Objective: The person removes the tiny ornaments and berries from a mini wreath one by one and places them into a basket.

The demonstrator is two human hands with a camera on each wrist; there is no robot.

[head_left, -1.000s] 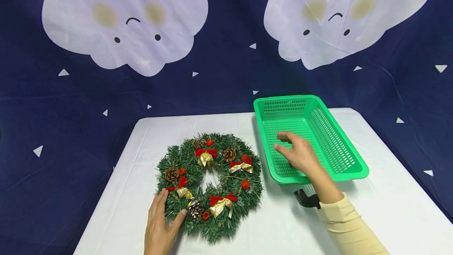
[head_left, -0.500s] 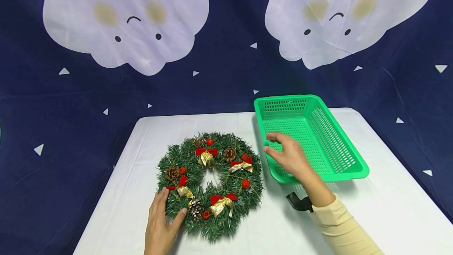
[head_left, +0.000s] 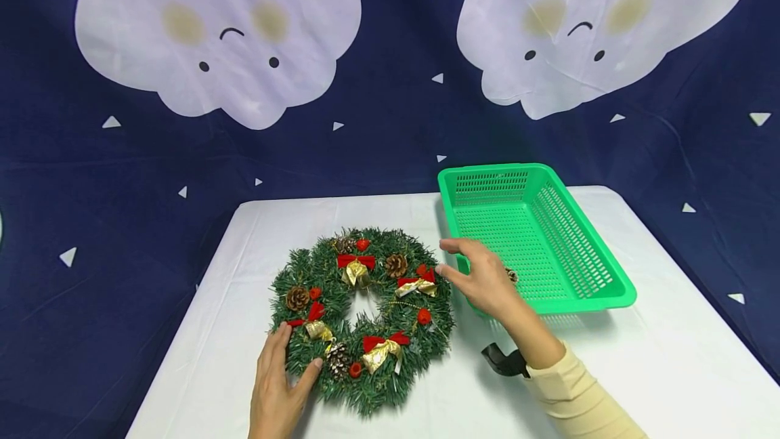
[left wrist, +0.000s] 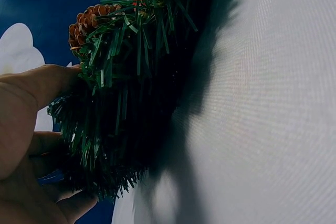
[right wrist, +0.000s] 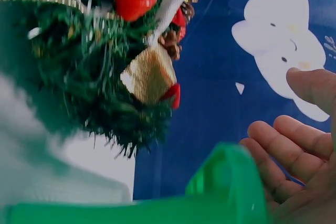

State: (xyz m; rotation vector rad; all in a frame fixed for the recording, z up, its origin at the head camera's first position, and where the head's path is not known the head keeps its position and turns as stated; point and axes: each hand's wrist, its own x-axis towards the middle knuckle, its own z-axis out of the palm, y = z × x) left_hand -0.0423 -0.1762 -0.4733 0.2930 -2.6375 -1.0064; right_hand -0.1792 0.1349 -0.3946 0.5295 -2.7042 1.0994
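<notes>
A round green wreath (head_left: 420, 347) with pine cones, red berries and red and gold bows lies on the white table. My left hand (head_left: 277, 381) rests on its lower left edge; in the left wrist view, the thumb (left wrist: 50, 82) and fingers touch the green needles. My right hand (head_left: 484, 280) is spread and holds nothing, between the wreath's right side and the green basket (head_left: 600, 256). Past that hand, a small pine cone (head_left: 512, 276) shows inside the basket, partly hidden. In the right wrist view, fingers (right wrist: 286, 142) hang relaxed above the basket's green rim (right wrist: 226, 182).
The white table (head_left: 201, 371) runs back to a dark blue backdrop (head_left: 390, 87) printed with clouds and small triangles. At the back right, the basket stands with its raised rim close to my right forearm. A black wrist mount (head_left: 506, 361) juts from below the right wrist.
My right hand has moved left from over the basket toward the wreath, its fingers still apart. The pine cone in the basket has come into view. The left hand and wreath stay put.
</notes>
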